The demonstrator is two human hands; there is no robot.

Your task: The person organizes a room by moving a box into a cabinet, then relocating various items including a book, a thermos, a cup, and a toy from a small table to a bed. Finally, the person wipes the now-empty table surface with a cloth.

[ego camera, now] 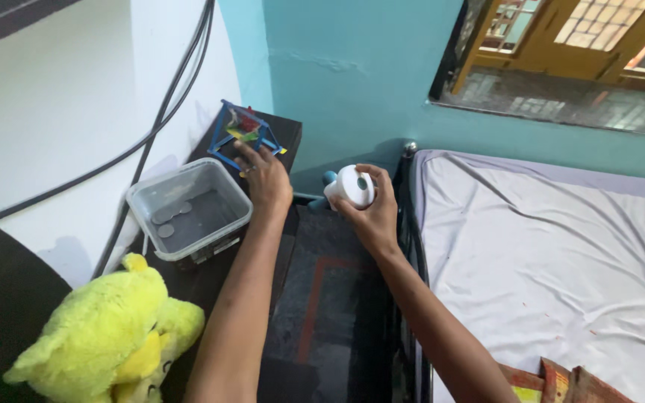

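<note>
My left hand (265, 177) reaches forward onto a small blue stick-frame toy (242, 134) with bits of coloured paper inside, which stands on a dark side table (287, 131). Its fingers touch the frame's near edge; a firm grip cannot be made out. My right hand (373, 213) holds a white round bottle (351, 186) with a dark spot on its top, tilted toward me, between the table and the bed.
A clear plastic box (188, 209) with several coins stands left of my left arm. A yellow plush toy (106, 336) lies at lower left. Black cables (158, 119) run down the white wall. A bed with a pale sheet (546, 254) fills the right, below a window (561, 52).
</note>
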